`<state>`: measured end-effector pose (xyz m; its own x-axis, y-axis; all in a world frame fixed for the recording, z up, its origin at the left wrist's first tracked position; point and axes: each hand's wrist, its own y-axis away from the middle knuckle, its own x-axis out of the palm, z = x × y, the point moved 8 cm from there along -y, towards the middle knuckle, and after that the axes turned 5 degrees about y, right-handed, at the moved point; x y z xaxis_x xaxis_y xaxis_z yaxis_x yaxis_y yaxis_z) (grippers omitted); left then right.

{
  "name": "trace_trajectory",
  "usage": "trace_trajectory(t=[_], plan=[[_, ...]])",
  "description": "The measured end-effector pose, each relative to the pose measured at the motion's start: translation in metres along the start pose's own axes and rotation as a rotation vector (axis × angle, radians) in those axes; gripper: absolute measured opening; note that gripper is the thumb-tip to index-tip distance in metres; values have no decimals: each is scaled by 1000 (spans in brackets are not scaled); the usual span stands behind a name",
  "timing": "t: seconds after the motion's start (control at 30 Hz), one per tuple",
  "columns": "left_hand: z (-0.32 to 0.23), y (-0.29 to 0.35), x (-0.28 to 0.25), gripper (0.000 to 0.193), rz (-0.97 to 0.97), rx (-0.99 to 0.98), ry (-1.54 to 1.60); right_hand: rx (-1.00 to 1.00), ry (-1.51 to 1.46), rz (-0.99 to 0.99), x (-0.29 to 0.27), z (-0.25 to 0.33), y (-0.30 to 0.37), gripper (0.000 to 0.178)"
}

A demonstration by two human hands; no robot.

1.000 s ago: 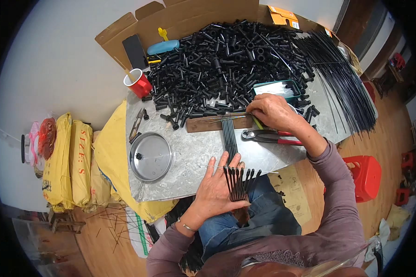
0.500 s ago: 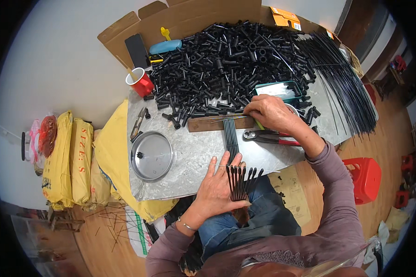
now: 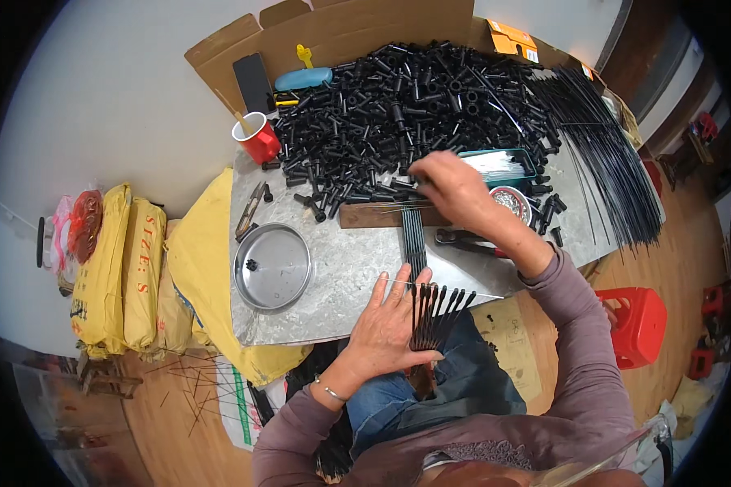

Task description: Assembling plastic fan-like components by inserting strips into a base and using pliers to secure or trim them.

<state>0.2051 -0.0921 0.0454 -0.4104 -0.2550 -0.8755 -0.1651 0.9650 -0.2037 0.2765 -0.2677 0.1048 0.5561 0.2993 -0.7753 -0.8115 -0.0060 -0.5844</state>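
My left hand [image 3: 386,329] lies flat at the table's near edge, fingers stretched and thumb out, over a row of thin dark rods [image 3: 413,239]. Beside its fingers the rods' black looped ends [image 3: 445,304] fan out. A thin pale rod [image 3: 483,293] runs crosswise along these ends. The far ends of the rods meet a brown wooden block [image 3: 374,216], with fine wires on top. My right hand [image 3: 455,183] hovers above the block's right part, near the pile of black tubular parts [image 3: 398,114]. Its fingers are bent and blurred; whether they hold anything is unclear.
Red-handled pliers [image 3: 461,237] lie partly under my right forearm. Nearby are a round dish of small silvery pieces [image 3: 512,203] and a teal tray of white sticks [image 3: 495,166]. A metal pan [image 3: 272,266], utility knife [image 3: 252,209] and red mug [image 3: 257,138] stand left; long black rods [image 3: 609,154] lie right.
My right hand has moved left and away from me, off the wires by the block, uncovering the round dish. My left hand stays over the rods. The whole view has shifted slightly.
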Motion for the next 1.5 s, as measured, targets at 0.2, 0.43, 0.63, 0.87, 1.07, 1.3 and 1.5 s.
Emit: trace_trajectory(t=[0.2, 0.43, 0.63, 0.87, 1.07, 1.3, 1.5], plan=[[5, 9, 0, 98, 15, -45, -13, -275, 113, 119, -13, 56, 22, 29], [-2, 15, -4, 79, -101, 42, 58, -475, 203, 318, 20, 81, 58, 30], [-21, 34, -165, 53, -605, 134, 479, -40, -698, 732, 8, 101, 51, 35], [-25, 72, -231, 20, -902, -101, 397, 266, -1365, 1083, 1, 202, 100, 18], [-19, 144, -58, 19, 22, -643, 483, 278, -1158, 1465, 50, 168, 188, 18], [-63, 125, 71, 34, 463, -615, 522, -68, -888, 1842, 71, 204, 252, 17], [-80, 167, 132, 27, 631, -931, 1437, -563, -424, 1466, 44, 230, 249, 25]])
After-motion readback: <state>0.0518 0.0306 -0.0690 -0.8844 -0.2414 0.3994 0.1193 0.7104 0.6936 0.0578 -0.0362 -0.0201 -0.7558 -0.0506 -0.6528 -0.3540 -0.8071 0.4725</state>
